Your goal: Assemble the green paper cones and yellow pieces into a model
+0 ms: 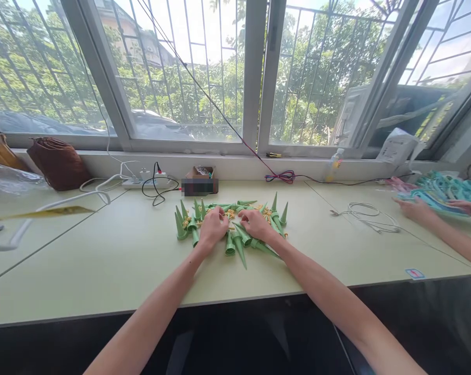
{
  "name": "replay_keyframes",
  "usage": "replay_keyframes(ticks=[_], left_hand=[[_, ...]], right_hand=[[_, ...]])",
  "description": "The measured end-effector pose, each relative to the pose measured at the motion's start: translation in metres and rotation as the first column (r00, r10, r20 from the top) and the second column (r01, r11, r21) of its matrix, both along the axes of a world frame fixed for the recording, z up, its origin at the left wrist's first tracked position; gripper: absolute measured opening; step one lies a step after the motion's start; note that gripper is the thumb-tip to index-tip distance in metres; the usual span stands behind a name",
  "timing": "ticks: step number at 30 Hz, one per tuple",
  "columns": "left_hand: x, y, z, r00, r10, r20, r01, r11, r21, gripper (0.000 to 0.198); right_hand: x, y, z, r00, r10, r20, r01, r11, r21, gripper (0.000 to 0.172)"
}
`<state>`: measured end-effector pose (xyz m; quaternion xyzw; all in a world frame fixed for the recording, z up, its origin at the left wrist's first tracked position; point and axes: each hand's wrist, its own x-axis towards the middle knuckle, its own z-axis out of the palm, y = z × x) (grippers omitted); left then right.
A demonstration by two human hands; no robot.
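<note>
Green plastic cone-shaped spikes (pixel 238 250) lie and stand in a loose ring on the table, with small yellow pieces (pixel 266 211) scattered among them. My left hand (pixel 214 227) reaches into the left of the ring, its fingers bent together low over the yellow pieces. At the right of the ring is my right hand (pixel 254 223), fingertips curled inward toward the left hand. A gap separates the two hands. What either set of fingers holds is hidden or too small to name. Several spikes stand upright, point up, along the outer edges.
Behind the ring sits a small cardboard box (pixel 200 174). A power strip (pixel 147 180) with cables is back left, a bottle (pixel 334 165) by the window. A coiled white cable (pixel 370 216) lies right. Farther right, another person's hands (pixel 417 209) touch teal items (pixel 454 190).
</note>
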<state>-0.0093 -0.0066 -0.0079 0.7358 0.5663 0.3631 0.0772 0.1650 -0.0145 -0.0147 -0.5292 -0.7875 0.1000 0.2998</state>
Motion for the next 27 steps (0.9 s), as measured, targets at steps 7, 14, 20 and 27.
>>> replay_keyframes(ticks=[7, 14, 20, 27], left_hand=[[-0.001, 0.000, 0.002, 0.998, 0.005, 0.057, -0.009, 0.997, 0.072, 0.008], [0.003, -0.002, 0.006, 0.988, -0.118, 0.100, 0.102, 0.983, 0.152, 0.011], [0.008, -0.007, 0.007, 0.946, -0.325, 0.017, 0.317, 0.933, 0.171, 0.014], [0.009, -0.008, 0.008, 0.940, -0.342, 0.011, 0.336, 0.928, 0.163, 0.022]], right_hand=[[-0.001, 0.002, -0.003, 0.998, -0.030, -0.050, 0.031, 0.999, 0.017, 0.022], [-0.004, -0.002, 0.005, 0.986, -0.020, -0.166, 0.049, 0.984, 0.171, 0.018], [-0.008, -0.006, 0.008, 0.945, 0.053, -0.324, 0.026, 0.972, 0.235, 0.020], [-0.011, -0.012, 0.011, 0.935, 0.116, -0.335, -0.033, 0.969, 0.244, 0.019]])
